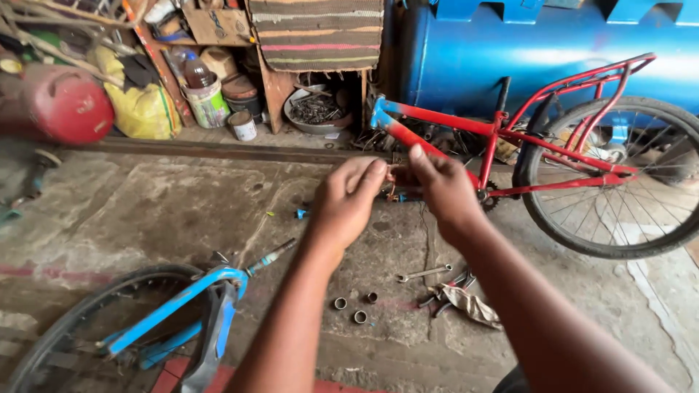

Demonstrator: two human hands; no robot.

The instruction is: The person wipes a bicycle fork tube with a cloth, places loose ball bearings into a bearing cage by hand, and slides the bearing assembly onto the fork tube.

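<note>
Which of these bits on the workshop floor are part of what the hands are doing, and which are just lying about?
In hand:
left hand and right hand, pinching one small part between them
red bike frame just behind
three metal rings, wrench, rag nearby

Lying about:
blue fork and wheel
red tank
yellow bag
bowl of scrap

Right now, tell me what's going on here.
A person holds a small reddish metal part between the fingertips of the left hand and the right hand, above a concrete floor. A red bicycle frame with its rear wheel lies beyond. A blue fork, three small rings, a wrench and a rag lie below.
</note>
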